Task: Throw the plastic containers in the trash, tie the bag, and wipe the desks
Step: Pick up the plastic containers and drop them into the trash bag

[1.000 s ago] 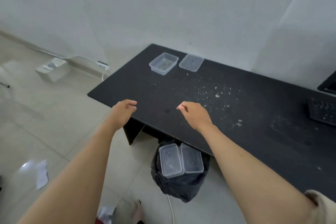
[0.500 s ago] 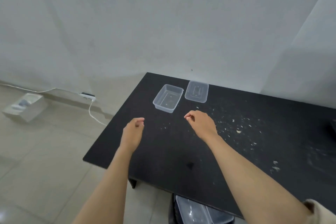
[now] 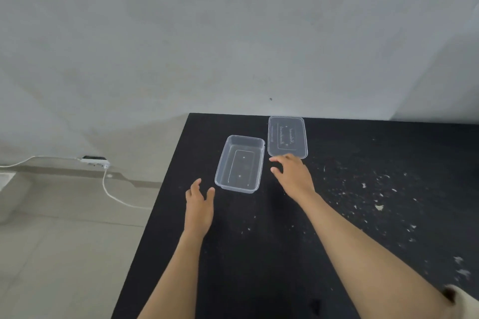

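Grey walls back a black desk [image 3: 259,254] that fills the lower right of the frame, scattered with pale crumbs [image 3: 379,206] at right. Near centre, a clear plastic container [image 3: 239,163] sits upright and open, its lid [image 3: 287,136] lying flat just beside it, up and to the right. The left grip [image 3: 198,204] hovers open, fingers spread, just below-left of the container, holding nothing. The right grip [image 3: 293,176] is open too, fingertips at the lid's near edge. A white cable [image 3: 114,195] trails across the floor at left.
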